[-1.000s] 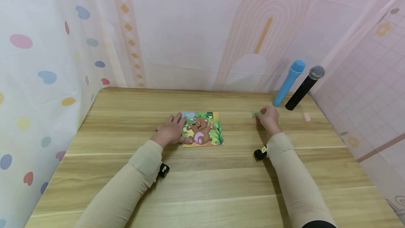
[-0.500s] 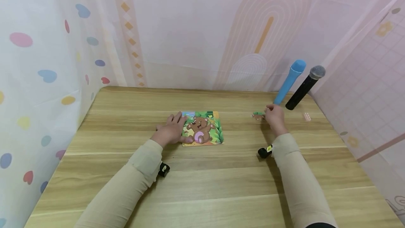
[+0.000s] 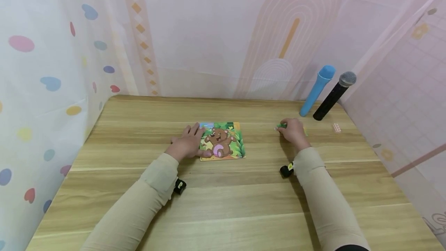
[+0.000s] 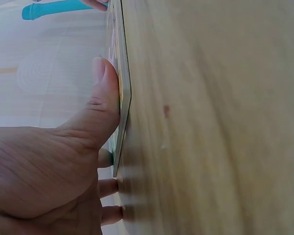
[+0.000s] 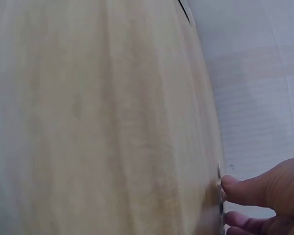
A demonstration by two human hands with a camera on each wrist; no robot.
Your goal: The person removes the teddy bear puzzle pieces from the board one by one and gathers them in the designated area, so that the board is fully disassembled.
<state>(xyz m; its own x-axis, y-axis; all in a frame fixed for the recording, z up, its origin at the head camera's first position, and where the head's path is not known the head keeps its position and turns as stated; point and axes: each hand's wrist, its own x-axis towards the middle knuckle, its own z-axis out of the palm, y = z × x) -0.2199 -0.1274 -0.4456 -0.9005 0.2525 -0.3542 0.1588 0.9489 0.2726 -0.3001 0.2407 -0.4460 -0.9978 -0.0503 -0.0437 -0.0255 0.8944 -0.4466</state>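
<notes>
A flat square bear picture board (image 3: 223,140) lies mid-table, with a brown bear against green leaves. My left hand (image 3: 186,143) rests on its left edge with fingers spread. In the left wrist view the thumb (image 4: 105,93) presses along the board's edge, and some fingertips touch the wood beyond it. Farther right, my right hand (image 3: 293,131) pinches a small green-and-brown puzzle piece (image 3: 280,126) at table level, mostly covering it. A yellow-green piece (image 3: 305,130) peeks out behind that hand. Thin flat edges (image 5: 220,205) show under the fingertips in the right wrist view.
Behind the right hand, a blue microphone (image 3: 317,91) and a black microphone (image 3: 334,97) lie at the table's back right. A small pink dotted piece (image 3: 336,128) lies near the right edge. Patterned curtains (image 3: 202,38) hang around the wooden table (image 3: 223,204).
My right hand shifted right, uncovering the green-and-brown piece, then came back left over it. The left hand and bear board stayed in place.
</notes>
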